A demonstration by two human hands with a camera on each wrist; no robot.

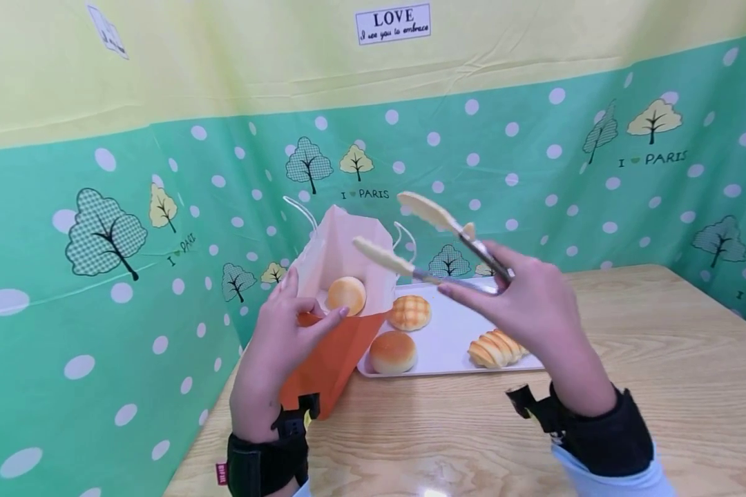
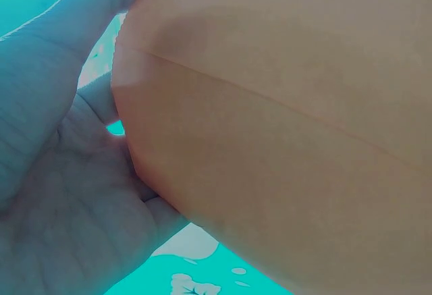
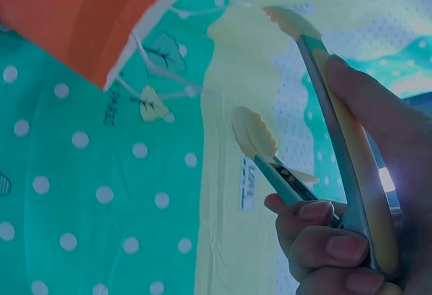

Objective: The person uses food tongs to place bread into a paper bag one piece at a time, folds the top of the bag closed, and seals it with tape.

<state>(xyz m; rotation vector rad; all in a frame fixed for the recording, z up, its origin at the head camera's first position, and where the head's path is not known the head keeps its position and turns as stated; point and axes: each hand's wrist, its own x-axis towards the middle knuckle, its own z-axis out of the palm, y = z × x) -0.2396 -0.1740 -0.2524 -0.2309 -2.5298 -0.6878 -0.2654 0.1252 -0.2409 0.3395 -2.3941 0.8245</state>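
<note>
An orange paper bag (image 1: 332,359) with a pale inside and white string handles leans on the table, its mouth turned up. My left hand (image 1: 280,338) grips the bag's rim at the left, the thumb over the front edge; the bag's wall (image 2: 270,126) fills most of the left wrist view. Inside the mouth shows a round bun (image 1: 347,295). My right hand (image 1: 531,293) holds a pair of tongs (image 1: 432,276) with cream scalloped tips. Their arms are spread with nothing between them, and the tips overlap the bag's mouth in the head view.
Right of the bag, a white tray (image 1: 447,338) lies on the wooden table (image 1: 659,359). It bears a checkered bun (image 1: 410,313), a smooth brown-topped bun (image 1: 393,352) and a ridged pastry (image 1: 496,348). A green and yellow printed curtain (image 1: 534,138) hangs behind and at the left.
</note>
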